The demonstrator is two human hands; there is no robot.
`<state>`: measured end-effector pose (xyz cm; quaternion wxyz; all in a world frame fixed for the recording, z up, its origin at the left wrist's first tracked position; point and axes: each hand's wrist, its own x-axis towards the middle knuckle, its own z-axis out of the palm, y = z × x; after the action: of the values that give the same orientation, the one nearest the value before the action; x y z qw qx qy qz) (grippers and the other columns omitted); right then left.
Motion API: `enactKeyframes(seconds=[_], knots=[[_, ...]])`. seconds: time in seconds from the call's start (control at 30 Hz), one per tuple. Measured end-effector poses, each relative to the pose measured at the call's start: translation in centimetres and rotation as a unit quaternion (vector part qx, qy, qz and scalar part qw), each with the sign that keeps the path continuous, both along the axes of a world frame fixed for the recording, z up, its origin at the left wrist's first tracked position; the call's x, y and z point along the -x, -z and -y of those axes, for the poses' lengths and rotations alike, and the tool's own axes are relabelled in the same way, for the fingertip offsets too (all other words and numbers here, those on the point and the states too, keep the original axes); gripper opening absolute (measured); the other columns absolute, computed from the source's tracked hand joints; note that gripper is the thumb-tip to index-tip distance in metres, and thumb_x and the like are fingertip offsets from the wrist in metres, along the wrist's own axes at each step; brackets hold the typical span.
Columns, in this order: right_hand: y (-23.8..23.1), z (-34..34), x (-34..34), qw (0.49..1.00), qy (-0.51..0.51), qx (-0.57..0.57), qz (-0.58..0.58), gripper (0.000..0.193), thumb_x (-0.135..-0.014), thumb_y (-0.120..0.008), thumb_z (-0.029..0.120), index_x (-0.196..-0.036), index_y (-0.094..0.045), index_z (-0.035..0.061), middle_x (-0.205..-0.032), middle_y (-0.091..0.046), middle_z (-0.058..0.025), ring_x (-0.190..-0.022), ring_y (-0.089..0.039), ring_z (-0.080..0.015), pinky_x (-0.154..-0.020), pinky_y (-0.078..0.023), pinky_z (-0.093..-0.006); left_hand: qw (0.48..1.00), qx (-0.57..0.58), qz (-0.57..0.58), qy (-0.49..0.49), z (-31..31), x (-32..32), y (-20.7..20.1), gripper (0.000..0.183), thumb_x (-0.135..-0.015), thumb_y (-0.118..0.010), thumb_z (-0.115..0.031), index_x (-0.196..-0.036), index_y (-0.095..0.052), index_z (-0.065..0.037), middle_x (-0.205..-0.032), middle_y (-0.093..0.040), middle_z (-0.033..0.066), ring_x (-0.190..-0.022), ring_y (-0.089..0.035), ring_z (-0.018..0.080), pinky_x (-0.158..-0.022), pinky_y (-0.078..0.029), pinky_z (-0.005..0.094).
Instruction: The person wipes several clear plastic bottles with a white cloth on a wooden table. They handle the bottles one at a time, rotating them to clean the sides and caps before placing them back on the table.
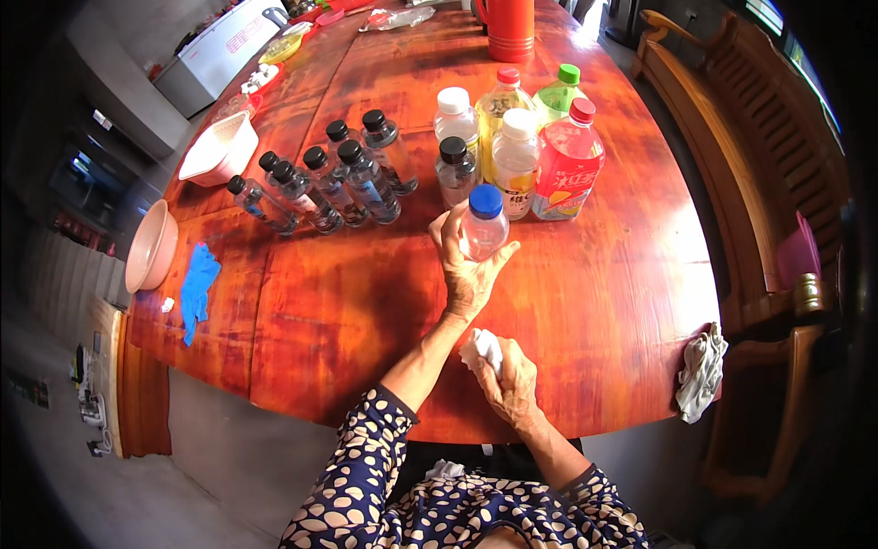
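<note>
The left hand [468, 279] holds a clear bottle with a blue cap [485, 236] between thumb and fingers, the cap uppermost, over the middle of the reddish wooden desk [594, 284]; I cannot tell whether its base touches the wood. Nearer the body, the right hand [515, 384] is closed around a crumpled white cloth [482, 349] — the cloth sticks out past the fingers, below the left wrist and apart from the bottle. Just beyond the held bottle stands a close cluster: a black-capped bottle [456, 183], two white-capped bottles [517, 163], a yellow bottle with a red cap [495, 110], a green-capped bottle [555, 93] and a large pink-red bottle [569, 165]. To their left, seven dark-capped clear bottles [368, 190] stand upright in a tight group. Farther left are a pale pink basket [222, 149], a pink basin [154, 245] and a crumpled blue piece [198, 288] near the edge. A red jug [509, 35] stands toward the far end — and a greyish cloth [701, 371] lies at the right-hand near corner.
</note>
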<state>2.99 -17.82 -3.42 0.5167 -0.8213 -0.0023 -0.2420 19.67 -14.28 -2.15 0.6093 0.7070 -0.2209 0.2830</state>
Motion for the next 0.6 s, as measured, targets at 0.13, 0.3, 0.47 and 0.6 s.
enactKeyframes(seconds=[0.13, 0.3, 0.47, 0.6], knots=[[0.6, 0.4, 0.3, 0.999, -0.002, 0.044, -0.01, 0.032, -0.075, -0.067, 0.01, -0.104, -0.056, 0.0049, -0.08, -0.056, -0.0135, -0.069, -0.058, -0.0318, -0.059, -0.048, -0.0384, 1.0, -0.012, 0.005, 0.001, 2.1, -1.4, 0.6, 0.089, -0.056, -0.089, -0.01, -0.129, -0.038, -0.015, -0.118, -0.041, 0.0076, -0.113, -0.045, 0.0236, -0.094, -0.043, 0.0392], [0.4, 0.6, 0.5, 0.997, 0.011, 0.073, -0.017, 0.033, -0.073, -0.068, 0.01, -0.104, -0.056, 0.0057, -0.079, -0.056, -0.0127, -0.069, -0.057, -0.0313, -0.059, -0.047, -0.0387, 0.989, -0.107, 0.063, -0.085, 3.0, -1.9, 1.4, 0.096, -0.053, -0.09, -0.01, -0.133, -0.038, -0.014, -0.115, -0.042, 0.0072, -0.106, -0.045, 0.0233, -0.08, -0.047, 0.0369], [0.0, 0.2, 0.1, 0.998, -0.014, 0.066, -0.01, 0.032, -0.073, -0.068, 0.007, -0.103, -0.056, 0.0046, -0.078, -0.058, -0.0126, -0.068, -0.057, -0.0312, -0.059, -0.048, -0.0382, 0.994, -0.072, -0.035, -0.075, 2.5, -1.2, 0.5, 0.103, -0.052, -0.09, -0.014, -0.138, -0.034, -0.011, -0.123, -0.039, 0.0141, -0.111, -0.041, 0.0302, -0.09, -0.037, 0.0417], [0.3, 0.5, 0.2, 0.997, -0.021, 0.072, -0.012, 0.033, -0.073, -0.065, 0.002, -0.105, -0.056, 0.0021, -0.081, -0.06, -0.0139, -0.068, -0.058, -0.0317, -0.059, -0.048, -0.0373, 0.997, -0.067, -0.008, -0.046, 1.9, -0.3, -0.1, 0.099, -0.056, -0.083, 0.0, -0.138, -0.028, -0.008, -0.128, -0.032, 0.0185, -0.117, -0.037, 0.0344, -0.093, -0.039, 0.0434]])
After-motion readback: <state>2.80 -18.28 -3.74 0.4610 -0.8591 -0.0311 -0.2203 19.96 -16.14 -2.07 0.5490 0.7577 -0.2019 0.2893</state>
